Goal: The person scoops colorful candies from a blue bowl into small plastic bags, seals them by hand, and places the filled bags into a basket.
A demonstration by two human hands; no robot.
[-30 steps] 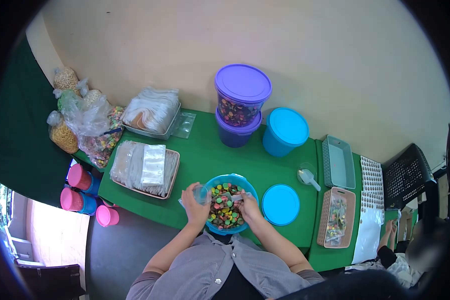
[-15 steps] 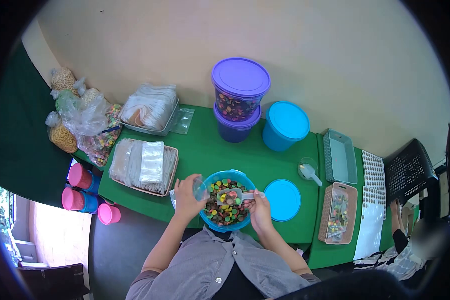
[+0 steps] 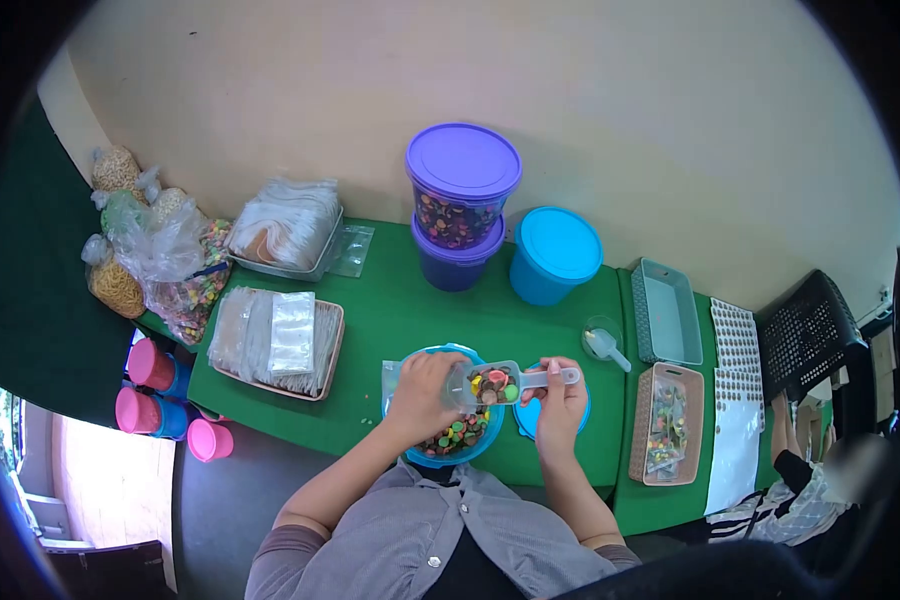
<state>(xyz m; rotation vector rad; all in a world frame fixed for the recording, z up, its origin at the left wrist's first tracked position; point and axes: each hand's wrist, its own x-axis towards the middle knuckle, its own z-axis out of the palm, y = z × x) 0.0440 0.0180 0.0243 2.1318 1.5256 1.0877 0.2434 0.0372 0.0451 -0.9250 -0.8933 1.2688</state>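
A blue tub (image 3: 478, 444) of multicoloured round candies stands at the table's front edge. Above it, my left hand (image 3: 422, 396) is closed on a small clear cup (image 3: 460, 386), its mouth turned toward the scoop. My right hand (image 3: 558, 398) grips the handle of a clear scoop (image 3: 496, 384) filled with candies. The scoop's front end meets or overlaps the cup's rim. A round blue lid (image 3: 526, 420) lies partly behind my right hand. Beside my left hand is a clear plastic bag (image 3: 390, 376).
Baskets of clear bags (image 3: 338, 368) stand left, near bagged snacks (image 3: 120, 290). Purple tubs (image 3: 464, 165) and a lidded blue tub (image 3: 558, 250) stand at the back. Right are a scoop in a bowl (image 3: 604, 344), a grey basket (image 3: 670, 315), a tan basket (image 3: 638, 430) and another person (image 3: 790, 500).
My left hand and the cup have moved right, over the tub. My right hand has raised the loaded scoop and shifted it right, bringing it to the cup. The view has shifted slightly.
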